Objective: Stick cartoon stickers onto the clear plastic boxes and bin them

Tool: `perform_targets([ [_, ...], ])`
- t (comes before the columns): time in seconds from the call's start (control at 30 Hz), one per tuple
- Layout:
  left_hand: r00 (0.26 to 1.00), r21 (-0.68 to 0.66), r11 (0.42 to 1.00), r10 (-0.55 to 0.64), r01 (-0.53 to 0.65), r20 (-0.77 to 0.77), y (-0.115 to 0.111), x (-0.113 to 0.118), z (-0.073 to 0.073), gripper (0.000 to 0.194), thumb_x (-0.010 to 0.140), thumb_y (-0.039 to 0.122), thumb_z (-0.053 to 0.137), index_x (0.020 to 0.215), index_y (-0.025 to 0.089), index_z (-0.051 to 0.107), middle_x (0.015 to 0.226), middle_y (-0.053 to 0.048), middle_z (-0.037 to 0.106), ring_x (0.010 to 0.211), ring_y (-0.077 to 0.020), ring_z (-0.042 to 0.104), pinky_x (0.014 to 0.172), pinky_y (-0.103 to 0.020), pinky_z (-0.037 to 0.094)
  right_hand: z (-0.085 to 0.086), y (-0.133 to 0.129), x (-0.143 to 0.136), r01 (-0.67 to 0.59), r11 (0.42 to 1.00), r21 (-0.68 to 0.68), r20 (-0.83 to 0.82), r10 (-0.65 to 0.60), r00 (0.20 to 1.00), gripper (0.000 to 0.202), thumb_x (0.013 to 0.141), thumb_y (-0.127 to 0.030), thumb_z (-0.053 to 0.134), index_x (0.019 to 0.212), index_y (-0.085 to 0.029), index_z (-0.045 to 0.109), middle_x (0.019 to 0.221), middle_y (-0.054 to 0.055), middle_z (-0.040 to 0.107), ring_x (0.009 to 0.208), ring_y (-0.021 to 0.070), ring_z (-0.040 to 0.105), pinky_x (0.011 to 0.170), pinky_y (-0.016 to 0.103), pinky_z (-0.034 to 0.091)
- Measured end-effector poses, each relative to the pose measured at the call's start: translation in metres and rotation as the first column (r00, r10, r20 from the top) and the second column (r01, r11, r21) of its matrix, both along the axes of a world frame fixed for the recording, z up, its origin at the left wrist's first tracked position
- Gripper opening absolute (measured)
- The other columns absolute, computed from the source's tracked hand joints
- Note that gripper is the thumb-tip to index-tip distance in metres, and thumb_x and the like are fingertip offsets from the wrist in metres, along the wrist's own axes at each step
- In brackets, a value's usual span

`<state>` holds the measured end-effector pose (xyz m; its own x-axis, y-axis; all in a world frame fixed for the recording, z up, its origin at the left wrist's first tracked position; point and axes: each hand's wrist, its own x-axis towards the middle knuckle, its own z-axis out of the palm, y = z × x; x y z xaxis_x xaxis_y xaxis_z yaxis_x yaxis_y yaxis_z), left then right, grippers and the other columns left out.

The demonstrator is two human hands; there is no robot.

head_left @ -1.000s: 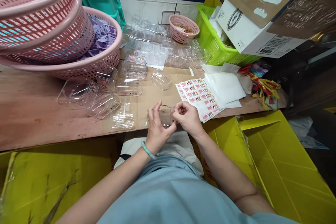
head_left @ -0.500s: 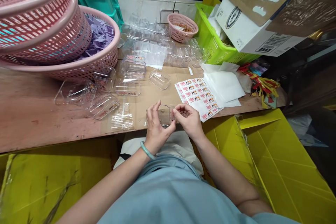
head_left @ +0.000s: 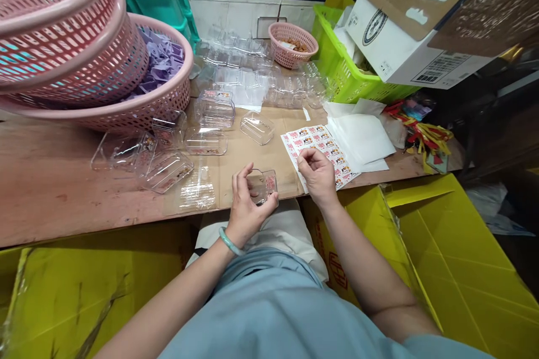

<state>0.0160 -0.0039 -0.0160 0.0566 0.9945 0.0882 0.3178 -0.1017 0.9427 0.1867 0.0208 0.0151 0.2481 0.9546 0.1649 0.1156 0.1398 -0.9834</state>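
Observation:
My left hand (head_left: 246,202) grips a clear plastic box (head_left: 269,180) at the table's front edge, thumb along its near side and fingers around its left side. Pink and dark print shows on the right end of the box. Apart from it, my right hand (head_left: 319,176) hovers over the sticker sheets (head_left: 301,148), thumb and forefinger pinched together. Whatever may be between those fingertips is too small to make out. The sheets carry rows of pink lettering and small cartoon animals. Just beyond my left hand lies another clear box (head_left: 256,128).
Several clear boxes (head_left: 164,171) lie at left, more (head_left: 236,56) at the back. Pink baskets (head_left: 181,76) with purple pieces stand at left; a small pink basket (head_left: 292,59) and green crate (head_left: 341,70) stand behind. White sheets (head_left: 362,137) lie at right. Yellow cartons (head_left: 455,258) flank me below the table.
My right hand has left the box and moved right, over the sticker sheets. The pink print on the box now shows. My left hand still holds the box, shifted slightly left.

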Motion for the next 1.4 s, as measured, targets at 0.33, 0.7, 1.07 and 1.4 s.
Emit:
perform_targets([
  [0.33, 1.000, 0.013, 1.000, 0.007, -0.006, -0.015, 0.000, 0.002, 0.000, 0.080, 0.071, 0.032, 0.071, 0.140, 0.024, 0.031, 0.127, -0.011, 0.042, 0.096, -0.0185, 0.048, 0.078, -0.032, 0.052, -0.008, -0.009, -0.016, -0.249, 0.958, -0.146, 0.046, 0.258, 0.965, 0.023, 0.075, -0.039, 0.073, 0.083, -0.021, 0.061, 0.081, 0.000, 0.057, 0.072, 0.0136, 0.054, 0.070, 0.028, 0.048],
  [0.7, 1.000, 0.013, 1.000, 0.008, -0.009, 0.018, -0.001, -0.001, -0.005, 0.076, 0.073, 0.032, 0.070, 0.139, 0.025, 0.033, 0.128, -0.011, 0.042, 0.095, -0.0178, 0.049, 0.076, -0.031, 0.053, -0.004, -0.020, -0.033, -0.121, 0.993, 0.000, 0.273, 0.116, 0.955, 0.013, 0.088, -0.031, 0.057, 0.079, -0.022, 0.055, 0.082, 0.002, 0.052, 0.083, 0.0167, 0.052, 0.081, 0.030, 0.044],
  [1.07, 0.992, -0.052, 0.999, 0.001, 0.006, 0.126, -0.003, -0.004, -0.009, 0.076, 0.074, 0.031, 0.069, 0.139, 0.022, 0.030, 0.127, -0.013, 0.045, 0.102, -0.0200, 0.057, 0.082, -0.035, 0.054, -0.020, -0.010, -0.047, -0.330, 0.907, -0.262, -0.406, 0.207, 0.890, 0.049, 0.072, -0.045, 0.074, 0.113, -0.025, 0.055, 0.105, 0.003, 0.063, 0.097, 0.0171, 0.062, 0.088, 0.031, 0.049],
  [1.4, 0.977, 0.075, 0.985, 0.139, -0.153, 0.159, 0.000, -0.037, 0.006, 0.078, 0.077, 0.028, 0.068, 0.144, 0.026, 0.029, 0.128, -0.014, 0.053, 0.112, -0.0260, 0.060, 0.093, -0.042, 0.052, -0.001, 0.003, -0.093, -0.515, 0.823, -0.240, -0.494, 0.353, 0.795, 0.045, 0.081, -0.051, 0.064, 0.117, -0.024, 0.059, 0.102, 0.005, 0.068, 0.090, 0.0205, 0.065, 0.083, 0.035, 0.052],
])
